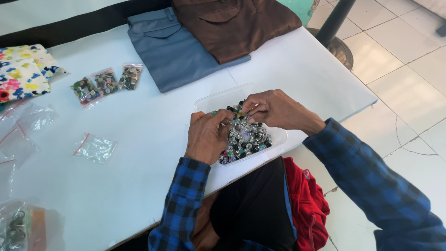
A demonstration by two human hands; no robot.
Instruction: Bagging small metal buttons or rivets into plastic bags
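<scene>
A clear plastic tray (218, 99) near the table's front edge holds a heap of small buttons (246, 139) in black, silver and green. My left hand (206, 135) rests at the tray's left side, fingers curled over the buttons; whether it holds any is hidden. My right hand (274, 109) is over the tray's far part, its fingertips pinched together among the buttons. Both sleeves are blue and black check.
Three small zip bags of buttons (106, 82) lie at the back left, empty zip bags (94, 148) nearer left. Folded grey trousers (172, 51) and brown trousers (232, 23) lie at the back. Floral cloth (21, 72) sits far left. The white table (302, 69) ends at right over tiled floor.
</scene>
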